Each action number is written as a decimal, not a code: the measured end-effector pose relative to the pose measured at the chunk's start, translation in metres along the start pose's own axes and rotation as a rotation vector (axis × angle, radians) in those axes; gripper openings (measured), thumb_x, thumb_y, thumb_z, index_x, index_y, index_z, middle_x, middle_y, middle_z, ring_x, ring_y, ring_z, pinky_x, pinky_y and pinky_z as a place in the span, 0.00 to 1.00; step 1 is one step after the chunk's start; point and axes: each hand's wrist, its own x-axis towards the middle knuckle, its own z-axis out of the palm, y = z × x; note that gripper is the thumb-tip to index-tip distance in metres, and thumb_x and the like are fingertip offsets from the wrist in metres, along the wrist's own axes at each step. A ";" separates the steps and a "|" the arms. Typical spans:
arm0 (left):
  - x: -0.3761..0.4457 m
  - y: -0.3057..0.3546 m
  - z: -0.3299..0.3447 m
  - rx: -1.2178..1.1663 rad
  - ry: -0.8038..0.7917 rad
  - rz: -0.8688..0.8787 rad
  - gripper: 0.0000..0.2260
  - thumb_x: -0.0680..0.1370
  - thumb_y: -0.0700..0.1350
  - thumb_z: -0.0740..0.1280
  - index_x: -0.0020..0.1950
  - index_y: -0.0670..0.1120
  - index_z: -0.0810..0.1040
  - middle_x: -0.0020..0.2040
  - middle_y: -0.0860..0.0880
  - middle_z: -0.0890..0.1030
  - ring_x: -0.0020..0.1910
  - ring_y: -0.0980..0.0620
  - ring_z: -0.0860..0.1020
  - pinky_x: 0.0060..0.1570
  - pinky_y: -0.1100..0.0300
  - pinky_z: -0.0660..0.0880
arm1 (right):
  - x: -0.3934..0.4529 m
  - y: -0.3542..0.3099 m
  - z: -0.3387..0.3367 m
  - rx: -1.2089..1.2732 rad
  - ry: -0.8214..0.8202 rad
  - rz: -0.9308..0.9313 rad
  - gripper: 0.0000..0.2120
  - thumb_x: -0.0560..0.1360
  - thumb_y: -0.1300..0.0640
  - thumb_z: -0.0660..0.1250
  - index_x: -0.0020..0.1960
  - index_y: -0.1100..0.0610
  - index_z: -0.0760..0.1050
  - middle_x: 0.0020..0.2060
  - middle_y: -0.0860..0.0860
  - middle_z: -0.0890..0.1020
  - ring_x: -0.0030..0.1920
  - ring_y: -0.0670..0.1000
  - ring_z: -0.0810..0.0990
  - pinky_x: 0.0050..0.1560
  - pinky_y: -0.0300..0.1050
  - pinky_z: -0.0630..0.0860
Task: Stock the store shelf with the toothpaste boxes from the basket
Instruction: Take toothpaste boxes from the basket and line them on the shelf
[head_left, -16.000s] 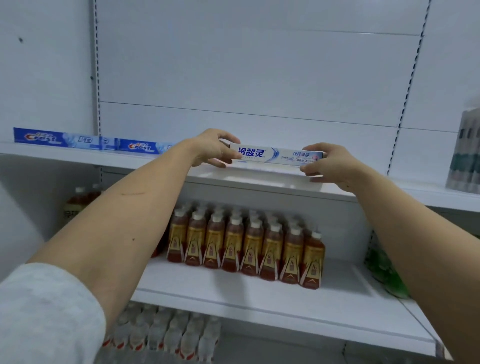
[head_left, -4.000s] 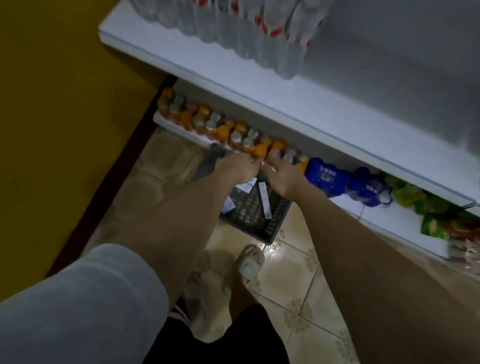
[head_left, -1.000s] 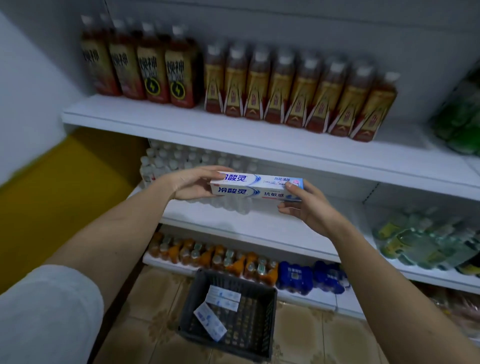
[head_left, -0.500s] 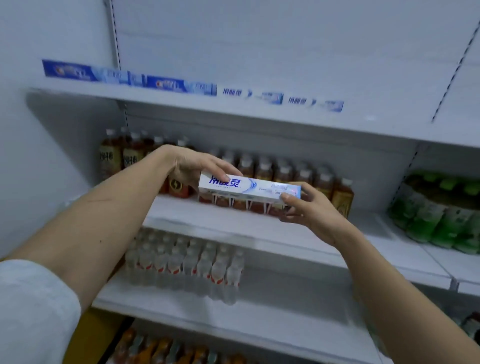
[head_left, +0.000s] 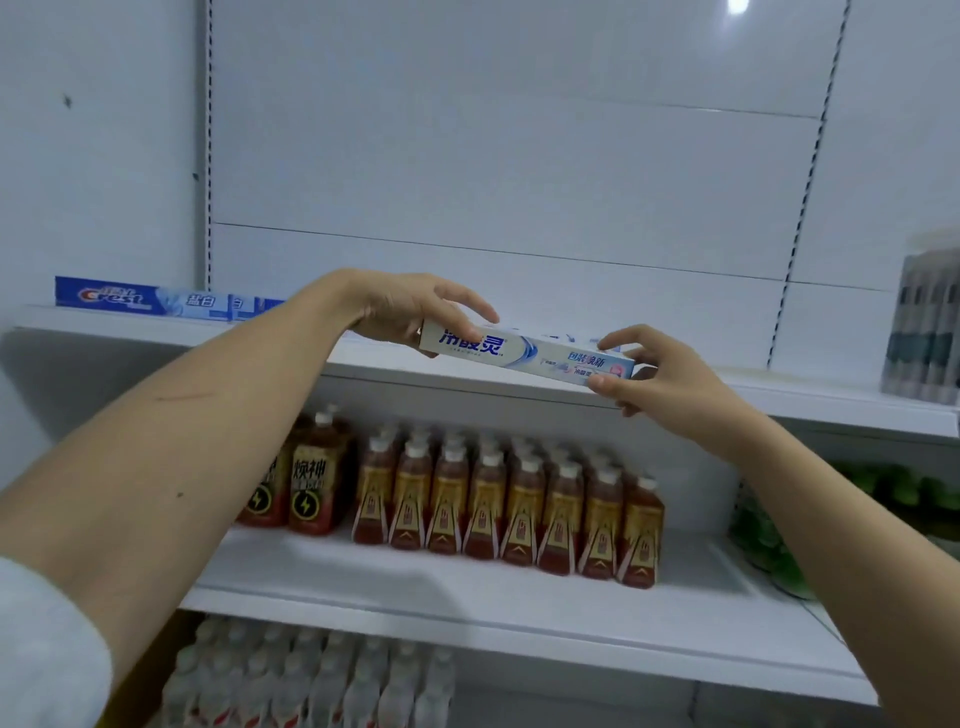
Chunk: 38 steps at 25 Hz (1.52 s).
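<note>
Nearest, left hand (head_left: 410, 310) and right hand (head_left: 657, 375) each clasp one end of a white toothpaste box (head_left: 524, 357), held lengthwise just above the front lip of the top shelf (head_left: 810, 397). Behind: blue Crest boxes (head_left: 156, 302) in a row on that shelf, far left. Below: brown tea bottles (head_left: 498, 512); clear water bottles (head_left: 311, 680) lowest.

The top shelf (head_left: 810, 387) is left bare between the blue toothpaste boxes (head_left: 156, 304) at its left end and the grey packs (head_left: 927, 322) at right; open space is seen above, closed off behind by the white back panel (head_left: 509, 171).
</note>
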 end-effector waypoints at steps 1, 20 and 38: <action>0.006 0.002 0.003 -0.006 0.018 0.012 0.19 0.69 0.43 0.74 0.59 0.52 0.80 0.54 0.46 0.81 0.51 0.49 0.78 0.54 0.52 0.72 | 0.004 0.002 -0.004 0.000 0.010 0.011 0.16 0.72 0.55 0.75 0.57 0.50 0.76 0.51 0.55 0.81 0.36 0.50 0.80 0.42 0.44 0.83; 0.234 -0.009 0.041 0.362 0.419 -0.111 0.13 0.75 0.54 0.71 0.55 0.49 0.80 0.55 0.44 0.80 0.49 0.44 0.81 0.44 0.54 0.82 | 0.239 0.139 -0.075 -0.351 -0.172 0.294 0.17 0.76 0.57 0.69 0.63 0.57 0.72 0.54 0.56 0.77 0.42 0.56 0.80 0.49 0.50 0.81; 0.298 -0.008 0.039 0.944 0.414 -0.224 0.19 0.78 0.42 0.69 0.68 0.52 0.76 0.64 0.50 0.76 0.61 0.47 0.75 0.61 0.54 0.73 | 0.286 0.173 -0.054 -0.904 -0.280 0.121 0.14 0.74 0.57 0.65 0.57 0.58 0.67 0.50 0.55 0.76 0.46 0.58 0.83 0.55 0.56 0.79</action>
